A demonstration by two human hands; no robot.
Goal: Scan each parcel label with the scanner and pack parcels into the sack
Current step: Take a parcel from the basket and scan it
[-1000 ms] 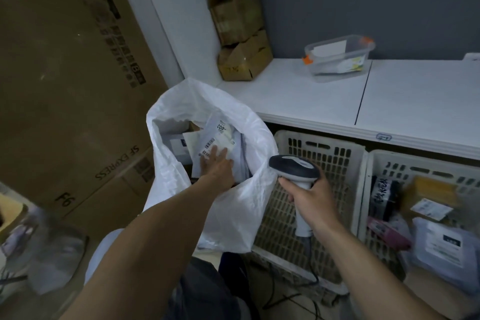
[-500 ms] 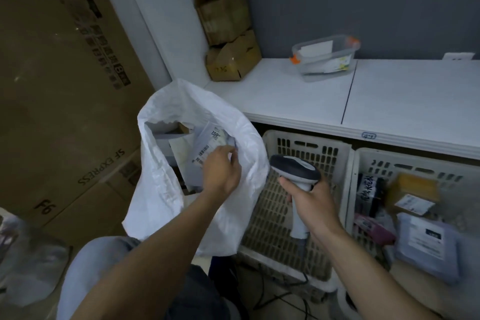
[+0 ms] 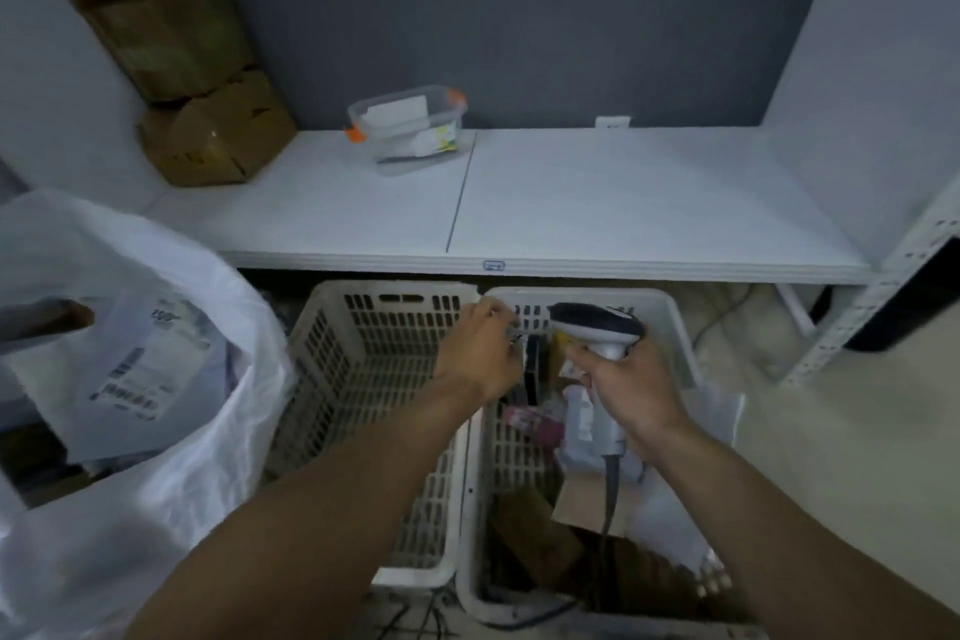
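Several parcels (image 3: 535, 424) lie heaped in the right-hand basket (image 3: 649, 299), just below both hands. The left hand (image 3: 480, 351) is nearer, over the far left corner, its fingers curled down beside a dark upright parcel (image 3: 532, 366); blur hides whether it pinches anything. The right hand (image 3: 631, 387) grips the scanner (image 3: 597, 325), whose head hangs above the heap. The sack (image 3: 171, 457) gapes well to the left.

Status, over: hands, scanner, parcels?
Right hand grips scanner above right basket. Left hand at that basket's rim, grasp unclear. Labelled parcel lies in sack; more parcels in basket. Nothing in the way.
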